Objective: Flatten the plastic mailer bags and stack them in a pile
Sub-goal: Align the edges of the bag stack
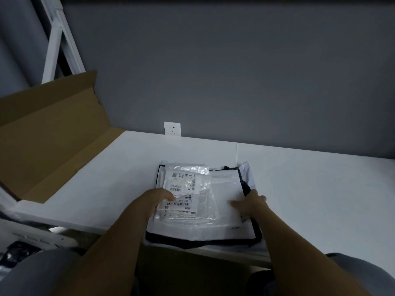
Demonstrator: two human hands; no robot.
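Observation:
A pile of plastic mailer bags lies on the white table near its front edge. The top layers are clear and white bags with barcode labels. Black bag edges stick out underneath. My left hand rests on the left side of the top labelled bag, fingers lying over its edge. My right hand lies flat on the right part of the white bag, fingers spread, pressing it down.
An open brown cardboard box stands at the left on the table. A white wall socket sits on the grey wall behind. A white frame leans at the upper left. Dark clutter lies below left.

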